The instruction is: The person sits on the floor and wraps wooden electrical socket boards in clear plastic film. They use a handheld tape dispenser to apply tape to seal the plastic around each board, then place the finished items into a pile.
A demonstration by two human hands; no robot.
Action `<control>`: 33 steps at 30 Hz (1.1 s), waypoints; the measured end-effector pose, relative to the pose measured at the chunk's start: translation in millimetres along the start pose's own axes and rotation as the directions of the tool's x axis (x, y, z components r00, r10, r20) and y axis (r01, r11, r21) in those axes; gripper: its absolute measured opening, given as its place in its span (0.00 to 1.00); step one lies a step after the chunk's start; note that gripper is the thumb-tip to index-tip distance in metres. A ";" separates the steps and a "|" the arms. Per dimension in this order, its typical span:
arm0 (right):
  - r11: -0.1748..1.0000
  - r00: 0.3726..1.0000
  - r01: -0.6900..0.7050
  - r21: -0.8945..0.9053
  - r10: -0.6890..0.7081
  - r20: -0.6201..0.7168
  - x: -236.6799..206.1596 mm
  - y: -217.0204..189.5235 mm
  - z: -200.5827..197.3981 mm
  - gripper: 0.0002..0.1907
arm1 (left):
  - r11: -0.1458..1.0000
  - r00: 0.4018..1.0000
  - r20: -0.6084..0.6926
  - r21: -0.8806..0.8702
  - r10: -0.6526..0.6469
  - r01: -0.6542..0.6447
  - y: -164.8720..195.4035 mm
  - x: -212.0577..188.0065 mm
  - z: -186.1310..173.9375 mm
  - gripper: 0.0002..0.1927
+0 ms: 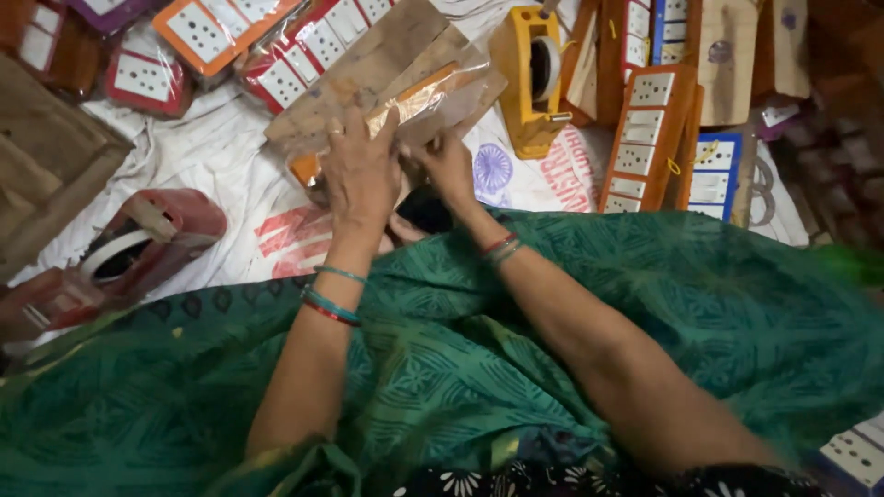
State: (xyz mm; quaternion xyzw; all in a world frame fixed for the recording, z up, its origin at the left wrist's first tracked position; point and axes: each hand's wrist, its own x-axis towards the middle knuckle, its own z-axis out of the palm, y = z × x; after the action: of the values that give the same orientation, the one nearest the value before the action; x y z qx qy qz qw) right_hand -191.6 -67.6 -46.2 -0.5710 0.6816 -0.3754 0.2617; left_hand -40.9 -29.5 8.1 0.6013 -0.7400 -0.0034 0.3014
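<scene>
My left hand lies flat with fingers spread on a clear plastic bag that holds an orange-edged card. The bag rests against a brown cardboard sheet. My right hand grips the lower edge of the same bag, fingers curled under it. Both wrists wear bangles. A green patterned cloth covers my lap below the hands.
A yellow tape dispenser stands just right of the bag. A red tape dispenser lies at the left. Packed switch-plate cards in orange, red and blue are piled at the back and right on a white printed sheet.
</scene>
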 end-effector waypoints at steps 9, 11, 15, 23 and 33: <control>0.942 0.986 -0.051 0.333 -0.005 0.165 59.7 2.7 -59.3 0.13 | 0.995 0.950 0.294 0.024 -0.102 0.099 -26.4 11.8 -37.4 0.14; 0.924 0.994 0.114 0.365 -0.106 -0.040 68.7 -10.7 -64.3 0.14 | 0.989 0.930 0.346 -0.029 -0.125 0.144 -49.3 13.7 -46.2 0.08; 0.843 0.863 0.364 0.397 -0.465 0.197 66.2 -40.6 -42.8 0.20 | 0.999 0.985 0.170 0.030 -0.030 0.025 -68.7 12.0 -42.4 0.06; 0.632 0.698 0.716 -0.297 -0.644 0.313 36.6 -37.0 -21.0 0.20 | 0.987 0.985 0.073 -0.017 0.158 -0.157 -58.4 14.1 -32.1 0.07; 0.499 0.480 0.859 -0.113 -0.710 0.514 110.2 -9.4 -77.0 0.25 | 0.982 0.980 0.146 0.114 0.136 -0.154 -6.4 20.5 10.6 0.07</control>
State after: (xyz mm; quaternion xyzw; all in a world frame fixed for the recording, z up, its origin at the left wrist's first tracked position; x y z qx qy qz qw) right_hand -269.9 -159.2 14.1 -0.9227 0.3210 -0.1972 0.0817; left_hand -42.0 -53.3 6.1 0.5616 -0.7997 0.0233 0.2111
